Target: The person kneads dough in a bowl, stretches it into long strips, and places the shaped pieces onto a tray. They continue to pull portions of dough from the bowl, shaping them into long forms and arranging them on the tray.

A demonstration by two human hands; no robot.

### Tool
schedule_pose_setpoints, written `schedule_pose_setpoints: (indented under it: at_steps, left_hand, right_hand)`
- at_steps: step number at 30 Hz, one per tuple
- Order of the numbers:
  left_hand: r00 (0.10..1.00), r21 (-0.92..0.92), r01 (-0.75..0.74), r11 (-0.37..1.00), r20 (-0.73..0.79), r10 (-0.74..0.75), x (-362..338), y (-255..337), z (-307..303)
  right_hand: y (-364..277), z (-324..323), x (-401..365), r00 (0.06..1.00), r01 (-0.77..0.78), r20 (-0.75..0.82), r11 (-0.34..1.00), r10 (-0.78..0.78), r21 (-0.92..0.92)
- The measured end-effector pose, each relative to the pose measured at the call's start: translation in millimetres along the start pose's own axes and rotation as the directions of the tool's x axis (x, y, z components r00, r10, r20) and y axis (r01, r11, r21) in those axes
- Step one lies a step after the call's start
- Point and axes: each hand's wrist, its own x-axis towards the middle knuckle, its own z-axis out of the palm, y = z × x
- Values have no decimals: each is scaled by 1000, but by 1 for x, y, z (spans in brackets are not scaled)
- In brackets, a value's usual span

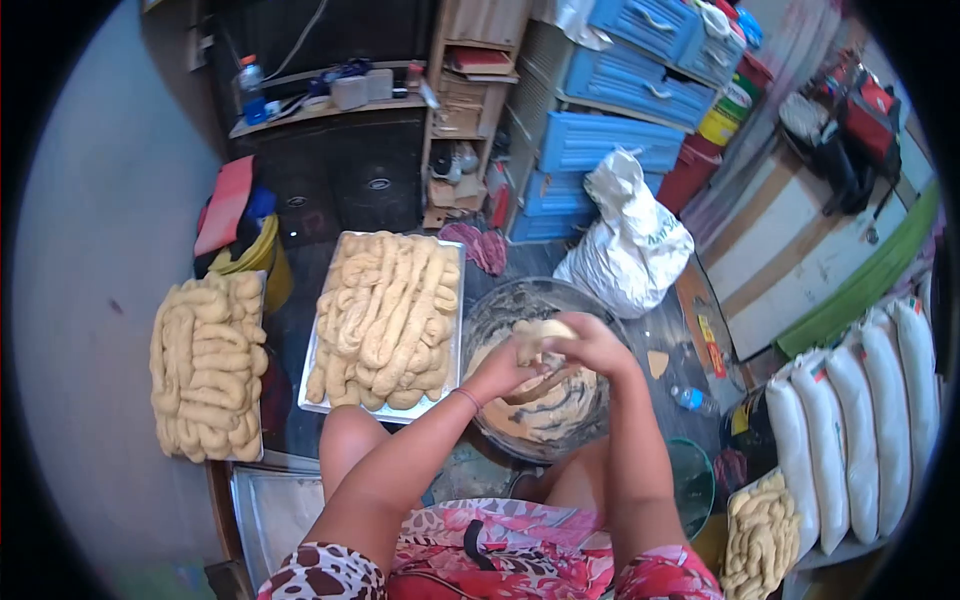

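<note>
A pale lump of dough (545, 329) is held between my two hands above a wide dark basin (497, 297). My left hand (503, 371) grips it from the left with curled fingers. From the right, my right hand (592, 346) wraps over it, its fingers bent toward the left hand. Below them, beige floury mix (540, 420) coats the basin's bottom and smears its walls. Just left of the basin, a metal tray (311, 398) carries a high pile of thick dough ropes (385, 310). The fingertips partly overlap, so the lump's lower side is hidden.
More dough ropes (208, 365) are piled at far left, others (762, 540) at lower right. A white sack (635, 240) stands behind the basin. Right of it lie a water bottle (692, 400) and long white filled bags (827, 450). Blue drawers (625, 145) stand at the back.
</note>
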Motion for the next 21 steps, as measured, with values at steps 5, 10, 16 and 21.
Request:
schedule_pose_setpoints:
  at_steps: [5,10,16,21]
  left_hand:
    - [936,70,232,970,256,-242,-19,-32,1]
    - [890,-268,298,916,424,-165,-25,-39,4]
    - [919,-875,389,289,389,-58,-23,7,-13]
    - [985,-985,171,8,171,32,-16,56,-44]
  right_hand:
    - [40,-9,-8,846,442,-531,622,-48,647]
    - [44,-3,3,821,504,-570,452,12,736]
    - [25,26,10,998,54,1,886,-61,461]
    - [22,28,20,991,65,64,849,-115,525]
